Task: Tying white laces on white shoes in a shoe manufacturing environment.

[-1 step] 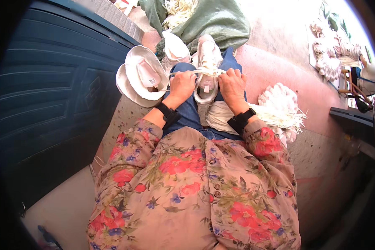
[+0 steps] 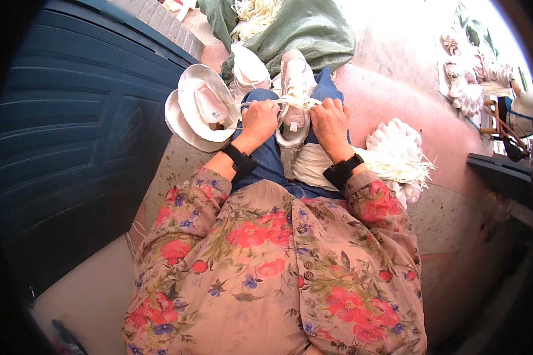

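Between my knees stands a white lace-up shoe (image 2: 294,76), its toe pointing away from me and its opening towards me. Cream shoelaces (image 2: 297,102) stretch sideways across its upper, crossed or looped at the middle; I cannot tell which. On the left side, my left hand (image 2: 260,123) is closed on one lace end, fingers pinched. My right hand (image 2: 331,124) pinches the other end on the right side. Past my left knee sit more white shoes (image 2: 250,68). Nearer on the left are white shoe pieces (image 2: 206,109) with pale pink inside. The lace ends within my fingers are hidden.
A bundle of white laces (image 2: 397,157) lies beside my right thigh. Ahead is a green sack (image 2: 314,35) with cream laces on it. A dark blue panelled door (image 2: 83,118) stands close on my left. Far right, several white bundles (image 2: 465,83) lie on the floor.
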The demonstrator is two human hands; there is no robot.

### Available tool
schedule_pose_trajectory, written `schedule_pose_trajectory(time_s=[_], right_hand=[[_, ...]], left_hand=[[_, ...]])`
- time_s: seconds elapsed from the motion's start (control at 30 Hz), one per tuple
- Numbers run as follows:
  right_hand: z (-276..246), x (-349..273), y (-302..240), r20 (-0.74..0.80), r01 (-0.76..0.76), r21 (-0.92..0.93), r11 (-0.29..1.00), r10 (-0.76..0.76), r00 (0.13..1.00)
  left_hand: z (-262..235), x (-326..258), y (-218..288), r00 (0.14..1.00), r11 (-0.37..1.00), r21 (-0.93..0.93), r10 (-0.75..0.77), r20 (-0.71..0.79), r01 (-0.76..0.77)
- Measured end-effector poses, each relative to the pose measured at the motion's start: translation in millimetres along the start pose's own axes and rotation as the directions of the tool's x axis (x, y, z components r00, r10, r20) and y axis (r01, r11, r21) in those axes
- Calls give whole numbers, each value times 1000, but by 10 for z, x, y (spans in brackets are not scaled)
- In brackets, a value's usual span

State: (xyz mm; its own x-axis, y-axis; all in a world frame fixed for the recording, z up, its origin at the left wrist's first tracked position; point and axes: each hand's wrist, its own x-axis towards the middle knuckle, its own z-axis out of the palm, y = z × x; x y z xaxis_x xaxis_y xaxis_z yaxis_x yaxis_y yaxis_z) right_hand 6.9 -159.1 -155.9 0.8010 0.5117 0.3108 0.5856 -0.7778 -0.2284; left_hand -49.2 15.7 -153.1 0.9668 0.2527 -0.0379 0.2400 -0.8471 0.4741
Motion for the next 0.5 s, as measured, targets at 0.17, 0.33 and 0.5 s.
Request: schedule_pose_trajectory(time_s=[0.17, 0.33, 0.5], right_hand=[[31, -7, -6, -27, 22, 15, 1000, -21, 999], [57, -1, 10, 19, 18, 12, 1000, -18, 1000], [61, -5, 10, 39, 5, 34, 999, -6, 999]], left_hand=[[-25, 37, 35, 998, 997, 39, 63, 3, -63], [4, 120, 42, 991, 999, -6, 46, 129, -46], [60, 128, 49, 983, 978, 108, 181, -8, -179]])
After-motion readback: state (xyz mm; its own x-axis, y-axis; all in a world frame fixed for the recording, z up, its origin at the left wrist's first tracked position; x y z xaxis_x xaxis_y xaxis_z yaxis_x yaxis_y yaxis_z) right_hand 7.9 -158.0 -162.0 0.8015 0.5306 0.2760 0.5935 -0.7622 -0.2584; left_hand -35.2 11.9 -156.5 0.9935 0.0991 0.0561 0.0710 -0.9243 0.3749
